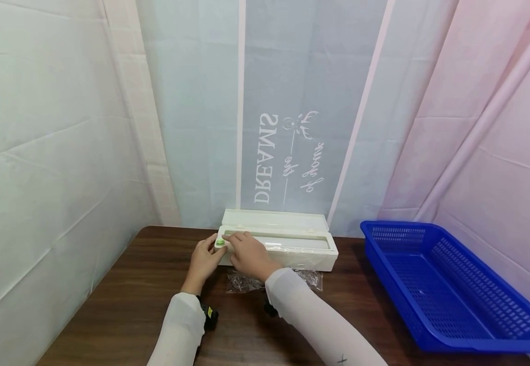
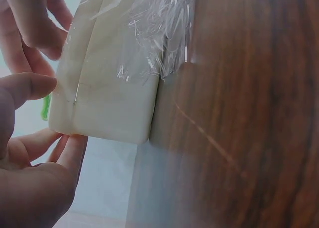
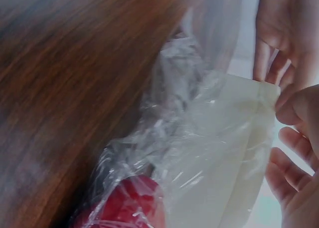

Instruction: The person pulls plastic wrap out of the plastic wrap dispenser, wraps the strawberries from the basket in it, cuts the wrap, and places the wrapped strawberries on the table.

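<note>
A long white cling film dispenser (image 1: 301, 260) lies across the table with its lid (image 1: 274, 218) raised at the back. At its left end sits a small green slider (image 1: 221, 242). My left hand (image 1: 202, 260) grips that end, thumb on the top near the slider and fingers against the end wall. My right hand (image 1: 250, 255) reaches over the front edge, its fingertips touching the top close to the slider. Clear cling film (image 2: 149, 38) hangs crumpled down the front. In the right wrist view a rounded red thing (image 3: 137, 200) shows through the film; its kind is unclear.
A blue perforated plastic basket (image 1: 418, 330) stands at the right of the brown wooden table (image 1: 155, 284). Crumpled film (image 1: 242, 283) lies on the wood before the dispenser. A printed cloth curtain (image 1: 201, 127) hangs close behind it.
</note>
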Motion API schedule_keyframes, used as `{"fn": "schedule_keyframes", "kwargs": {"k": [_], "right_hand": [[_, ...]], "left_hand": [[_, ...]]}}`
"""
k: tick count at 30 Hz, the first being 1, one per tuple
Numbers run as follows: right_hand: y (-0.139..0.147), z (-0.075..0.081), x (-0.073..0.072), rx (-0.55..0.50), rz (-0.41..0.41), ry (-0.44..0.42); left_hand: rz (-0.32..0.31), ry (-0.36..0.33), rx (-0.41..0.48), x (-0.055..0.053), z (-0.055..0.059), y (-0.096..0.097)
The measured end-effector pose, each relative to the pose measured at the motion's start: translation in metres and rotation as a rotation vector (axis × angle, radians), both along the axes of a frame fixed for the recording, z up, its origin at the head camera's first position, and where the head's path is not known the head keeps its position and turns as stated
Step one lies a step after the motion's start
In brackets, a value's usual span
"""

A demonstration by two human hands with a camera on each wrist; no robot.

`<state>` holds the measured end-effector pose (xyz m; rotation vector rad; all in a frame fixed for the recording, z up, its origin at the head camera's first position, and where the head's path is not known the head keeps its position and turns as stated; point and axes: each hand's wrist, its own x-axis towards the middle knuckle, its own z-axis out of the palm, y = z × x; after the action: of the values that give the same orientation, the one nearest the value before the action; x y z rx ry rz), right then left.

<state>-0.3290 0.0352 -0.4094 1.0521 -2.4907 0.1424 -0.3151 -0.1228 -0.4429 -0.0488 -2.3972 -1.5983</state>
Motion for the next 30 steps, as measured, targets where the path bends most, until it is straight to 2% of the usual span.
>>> {"fn": "schedule_keyframes", "kwargs": {"k": [3, 5, 10, 14, 16, 20, 24, 28, 30], "right_hand": [[0.004, 0.006, 0.0, -0.13, 0.02, -0.142], [0.009, 0.011, 0.001, -0.209, 0.036, -0.189], [0.028, 0.023, 0.002, -0.311, 0.064, -0.211], [0.047, 0.03, 0.002, -0.34, 0.077, -0.219], [0.056, 0.032, 0.003, -0.345, 0.079, -0.224], [0.075, 0.034, 0.005, -0.355, 0.075, -0.222], [0.095, 0.034, 0.011, -0.383, 0.063, -0.217], [0.113, 0.031, 0.018, -0.418, 0.034, -0.225], [0.12, 0.028, 0.02, -0.422, 0.025, -0.227]], "left_hand": [[-0.003, 0.006, 0.012, 0.0, -0.001, 0.0], [0.0, 0.008, 0.014, -0.001, -0.001, 0.001], [-0.001, 0.004, 0.013, -0.001, 0.0, 0.002], [-0.02, 0.019, 0.009, 0.0, 0.006, 0.002], [-0.011, 0.027, -0.022, 0.0, 0.009, 0.003], [0.058, 0.094, -0.097, 0.005, 0.017, 0.005], [0.095, 0.227, -0.101, 0.009, 0.029, 0.009], [0.081, 0.382, -0.097, 0.012, 0.038, 0.011], [0.052, 0.452, -0.109, 0.014, 0.042, 0.013]]}}
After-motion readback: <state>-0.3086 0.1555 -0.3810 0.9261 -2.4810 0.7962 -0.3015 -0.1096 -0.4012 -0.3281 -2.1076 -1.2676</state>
